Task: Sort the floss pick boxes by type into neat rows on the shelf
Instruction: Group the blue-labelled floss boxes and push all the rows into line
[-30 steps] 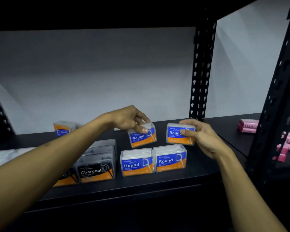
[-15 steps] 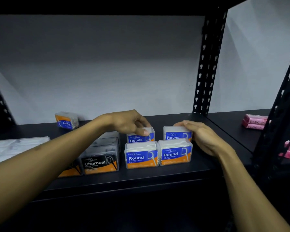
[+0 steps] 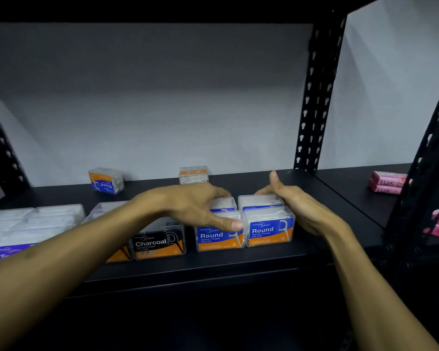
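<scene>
**Hands bracket the Round floss pick boxes**

On the black shelf (image 3: 238, 264), four Round floss pick boxes (image 3: 269, 230) sit two deep beside a Charcoal box (image 3: 159, 244). The left hand (image 3: 195, 205) lies over the left pair, fingers relaxed, thumb on the front box. The right hand (image 3: 297, 206) presses flat against the right pair's side. Two stray boxes (image 3: 106, 180) stand near the back wall.

Left hand (image 3: 195, 206) covered most of the rear left Round box (image 3: 223, 205); contact unclear. Left forearm hid the orange box (image 3: 119, 254) beside the Charcoal box (image 3: 159, 245). Purple-label boxes (image 3: 8, 249) cut off at left edge. Far box (image 3: 193, 174) label unreadable.
</scene>
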The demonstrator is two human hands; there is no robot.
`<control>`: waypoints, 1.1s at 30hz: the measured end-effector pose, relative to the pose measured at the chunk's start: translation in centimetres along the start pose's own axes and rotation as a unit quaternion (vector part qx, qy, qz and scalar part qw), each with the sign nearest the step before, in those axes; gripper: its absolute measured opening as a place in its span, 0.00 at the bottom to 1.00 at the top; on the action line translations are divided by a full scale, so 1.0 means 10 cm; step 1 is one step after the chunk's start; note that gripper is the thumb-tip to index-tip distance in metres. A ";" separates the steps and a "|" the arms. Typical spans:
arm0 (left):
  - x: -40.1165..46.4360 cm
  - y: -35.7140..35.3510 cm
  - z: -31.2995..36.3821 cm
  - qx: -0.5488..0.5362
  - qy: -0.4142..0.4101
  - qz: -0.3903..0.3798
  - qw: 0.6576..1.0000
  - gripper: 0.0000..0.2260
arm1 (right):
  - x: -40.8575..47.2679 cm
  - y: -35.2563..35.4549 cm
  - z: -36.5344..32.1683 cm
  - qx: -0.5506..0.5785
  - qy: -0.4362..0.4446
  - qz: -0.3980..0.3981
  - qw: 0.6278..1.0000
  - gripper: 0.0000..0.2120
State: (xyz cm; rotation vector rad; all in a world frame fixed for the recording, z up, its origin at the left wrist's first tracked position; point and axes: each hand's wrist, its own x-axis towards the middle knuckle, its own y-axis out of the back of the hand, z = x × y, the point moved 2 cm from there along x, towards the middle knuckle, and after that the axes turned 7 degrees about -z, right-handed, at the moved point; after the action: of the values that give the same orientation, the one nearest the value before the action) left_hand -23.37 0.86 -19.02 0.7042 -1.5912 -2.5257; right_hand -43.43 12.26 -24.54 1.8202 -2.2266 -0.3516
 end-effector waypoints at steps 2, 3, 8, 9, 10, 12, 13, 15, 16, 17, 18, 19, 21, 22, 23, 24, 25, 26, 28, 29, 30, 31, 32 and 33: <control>0.00 -0.04 0.00 0.052 0.004 0.028 0.998 0.39 | -0.02 -0.01 0.01 0.009 0.010 -0.008 1.000 0.35; 0.00 -0.06 0.01 0.075 0.004 0.042 0.996 0.39 | -0.04 -0.01 0.01 0.013 0.014 -0.015 1.000 0.36; 0.01 -0.13 -0.01 0.101 0.009 0.062 0.993 0.39 | -0.11 0.03 0.06 0.018 0.027 -0.064 0.997 0.43; 0.01 -0.14 0.00 0.108 0.009 0.063 0.992 0.39 | -0.12 0.03 0.07 0.017 0.027 -0.073 0.997 0.43; 0.02 -0.15 0.00 0.115 0.011 0.064 0.991 0.39 | -0.13 0.03 0.07 0.013 0.028 -0.081 0.996 0.41; 0.03 -0.17 0.02 0.124 0.019 0.061 0.990 0.40 | -0.15 0.00 0.09 0.005 0.026 -0.084 0.996 0.38; 0.04 -0.18 0.03 0.128 0.022 0.060 0.990 0.40 | -0.16 -0.02 0.09 -0.002 0.025 -0.079 0.997 0.36; 0.06 -0.21 0.06 0.136 0.028 0.062 0.988 0.40 | -0.16 -0.02 0.10 -0.016 0.023 -0.062 0.998 0.32; 0.07 -0.23 0.06 0.142 0.029 0.062 0.987 0.41 | -0.16 -0.03 0.10 -0.020 0.023 -0.057 0.998 0.31; 0.08 -0.25 0.07 0.149 0.030 0.061 0.987 0.42 | -0.17 -0.03 0.09 -0.023 0.023 -0.053 0.998 0.30; 0.08 -0.27 0.07 0.153 0.032 0.059 0.986 0.43 | -0.17 -0.03 0.09 -0.027 0.024 -0.048 0.998 0.29; 0.09 -0.29 0.07 0.157 0.033 0.057 0.985 0.44 | -0.18 -0.04 0.07 -0.034 0.028 -0.043 0.998 0.28; 0.10 -0.32 0.07 0.163 0.031 0.057 0.985 0.44 | -0.19 -0.05 0.06 -0.052 0.036 -0.028 0.998 0.26; 0.11 -0.32 0.07 0.163 0.030 0.059 0.984 0.43 | -0.19 -0.05 0.05 -0.060 0.040 -0.022 0.997 0.26; 0.11 -0.31 0.07 0.163 0.029 0.060 0.984 0.42 | -0.19 -0.05 0.05 -0.065 0.041 -0.020 0.997 0.26; 0.12 -0.31 0.07 0.162 0.029 0.057 0.985 0.40 | -0.19 -0.06 0.05 -0.067 0.040 -0.019 0.997 0.26; 0.12 -0.30 0.08 0.162 0.029 0.054 0.985 0.40 | -0.19 -0.06 0.05 -0.068 0.040 -0.019 0.997 0.26; 0.13 -0.30 0.08 0.163 0.029 0.051 0.985 0.40 | -0.19 -0.06 0.05 -0.070 0.039 -0.019 0.997 0.26; 0.13 -0.28 0.08 0.161 0.029 0.048 0.985 0.40 | -0.19 -0.06 0.05 -0.074 0.037 -0.020 0.996 0.26; 0.14 -0.28 0.08 0.159 0.028 0.047 0.986 0.40 | -0.19 -0.06 0.05 -0.075 0.035 -0.020 0.996 0.26; 0.14 -0.27 0.07 0.156 0.028 0.047 0.986 0.41 | -0.19 -0.06 0.04 -0.074 0.035 -0.019 0.996 0.26; 0.14 -0.27 0.07 0.152 0.028 0.046 0.987 0.41 | -0.19 -0.06 0.04 -0.075 0.035 -0.019 0.996 0.26; 0.14 -0.26 0.07 0.148 0.029 0.046 0.987 0.41 | -0.19 -0.06 0.04 -0.076 0.035 -0.018 0.996 0.26; 0.14 -0.26 0.07 0.146 0.029 0.045 0.988 0.41 | -0.19 -0.07 0.04 -0.080 0.035 -0.018 0.996 0.26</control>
State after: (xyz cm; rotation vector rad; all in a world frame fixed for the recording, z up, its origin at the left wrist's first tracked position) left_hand -24.49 2.20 -21.48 0.7059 -1.9464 -2.2120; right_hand -42.58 14.01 -25.19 1.7627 -2.0589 -0.4514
